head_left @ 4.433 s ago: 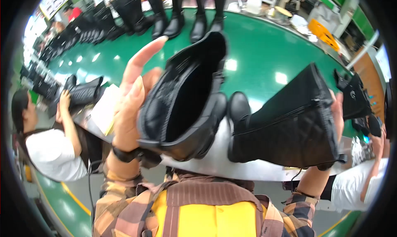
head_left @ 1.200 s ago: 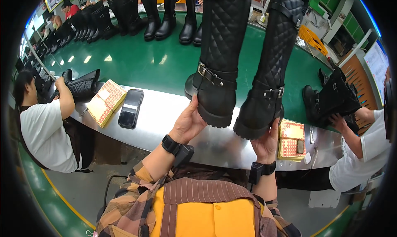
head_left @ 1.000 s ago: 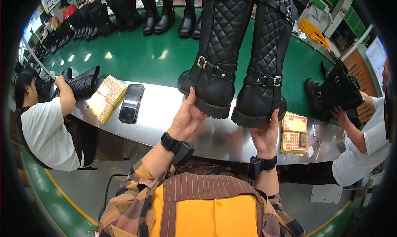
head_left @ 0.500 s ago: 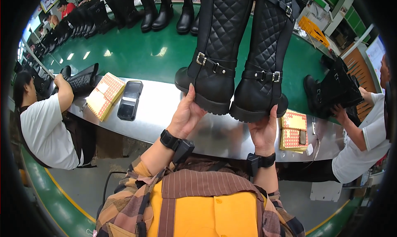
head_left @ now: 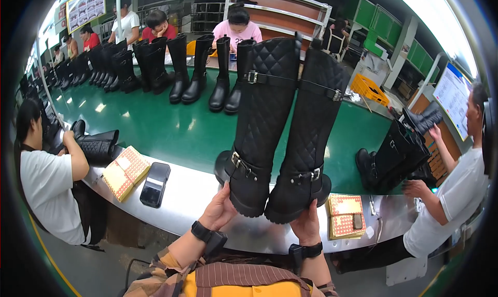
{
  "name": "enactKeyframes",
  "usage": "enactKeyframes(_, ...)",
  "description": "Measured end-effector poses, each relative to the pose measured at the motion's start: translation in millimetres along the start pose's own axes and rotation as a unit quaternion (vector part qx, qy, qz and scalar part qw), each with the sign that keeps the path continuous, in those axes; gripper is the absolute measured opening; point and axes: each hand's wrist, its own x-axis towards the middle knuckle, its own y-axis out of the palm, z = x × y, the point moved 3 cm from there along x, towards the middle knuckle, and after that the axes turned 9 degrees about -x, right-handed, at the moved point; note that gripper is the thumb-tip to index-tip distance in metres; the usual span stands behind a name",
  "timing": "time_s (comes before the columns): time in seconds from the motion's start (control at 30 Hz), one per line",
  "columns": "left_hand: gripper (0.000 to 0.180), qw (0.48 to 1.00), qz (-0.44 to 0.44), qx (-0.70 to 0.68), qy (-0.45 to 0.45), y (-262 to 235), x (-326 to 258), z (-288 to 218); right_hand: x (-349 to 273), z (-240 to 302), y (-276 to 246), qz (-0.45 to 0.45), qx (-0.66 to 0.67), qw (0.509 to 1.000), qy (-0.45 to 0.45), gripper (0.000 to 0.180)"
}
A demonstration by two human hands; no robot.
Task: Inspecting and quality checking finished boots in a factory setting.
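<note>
Lifted now in a co-worker's hand (head_left: 434,132) is a dark boot (head_left: 426,118), and the view has been tipped upward, so the held pair is shown to its tops. The left boot (head_left: 264,120) and right boot (head_left: 312,123) are held side by side above the worktop (head_left: 181,203), each sole pinched in the grip of the left hand (head_left: 218,211) or right hand (head_left: 307,227). Heels and buckles are apparently being compared; next, both soles should be kept supported. Setting down straight below would be flanked by a phone (head_left: 154,185) and card stack (head_left: 346,216).

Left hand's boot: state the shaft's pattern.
The shaft shows black diamond quilting, best in the head view.
</note>
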Motion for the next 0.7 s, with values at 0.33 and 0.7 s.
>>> enactKeyframes(0.33, 0.050, 0.923, 0.201, -0.271, -0.186, 15, -1, 20, -3, 57, 16, 0.175, -0.568, 0.753, -0.284, 0.130)
enactKeyframes(0.7, 0.037, 0.931, 0.071, -0.106, -0.343, -11, 50, 49, 2, 91, 56, 0.145, -0.459, 0.876, -0.005, 0.056)
